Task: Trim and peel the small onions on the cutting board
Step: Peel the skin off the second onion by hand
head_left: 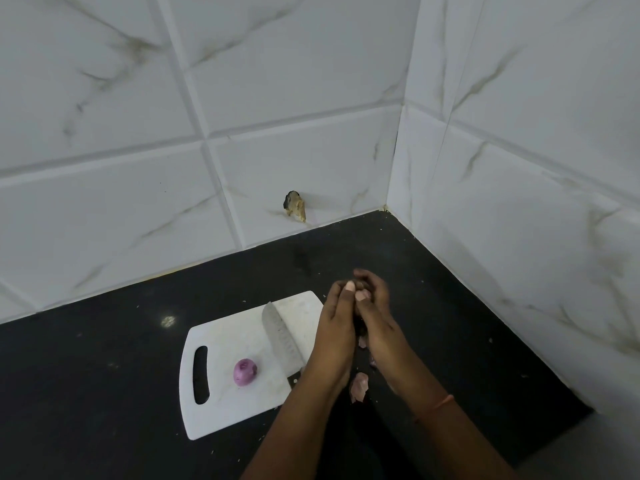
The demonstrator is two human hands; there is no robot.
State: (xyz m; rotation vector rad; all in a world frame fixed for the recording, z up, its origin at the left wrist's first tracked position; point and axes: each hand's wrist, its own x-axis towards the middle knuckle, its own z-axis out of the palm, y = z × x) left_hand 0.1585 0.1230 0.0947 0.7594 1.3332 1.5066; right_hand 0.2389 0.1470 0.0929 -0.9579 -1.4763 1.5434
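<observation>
Both hands meet above the dark surface (104, 393), past the right edge of the cutting board (239, 396). Left of them, on the board, sits a purple onion (245, 372), already bare and glossy, with a trimmed, flat-looking top. Nearer the hands lies the knife (282, 341), blade flat on the board, nobody holding it. The left hand (334, 327) curls its fingers up against the right hand (375, 306), and together they pinch something small at the fingertips, probably an onion being peeled, though it is mostly hidden. Pale pink skins (358, 386) lie on the surface just beneath the wrists. To peel well, I would catch the dry skin at the cut end and draw it off in strips, turning the bulb between the fingers.
</observation>
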